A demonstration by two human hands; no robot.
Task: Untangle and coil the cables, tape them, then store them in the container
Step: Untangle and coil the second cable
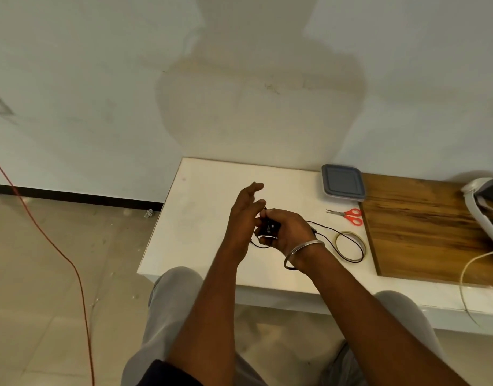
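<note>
A thin black cable (pixel 334 235) trails in a loop across the white table (pixel 200 190), and its bundled end (pixel 270 227) sits between my two hands. My right hand (pixel 288 232) is closed around that small black bundle. My left hand (pixel 243 215) is beside it with fingers spread and raised, its thumb side touching the bundle. A roll of clear tape (pixel 350 246) lies flat to the right, with the cable loop lying over it. The grey-lidded container (pixel 342 183) stands shut at the back of the table.
Red-handled scissors (pixel 348 215) lie between the container and the tape. A wooden board (pixel 429 229) covers the table's right part, with a white appliance (pixel 482 207) and its white cord (pixel 468 274). An orange cord (pixel 58 246) runs across the floor at left. My knees are under the table's front edge.
</note>
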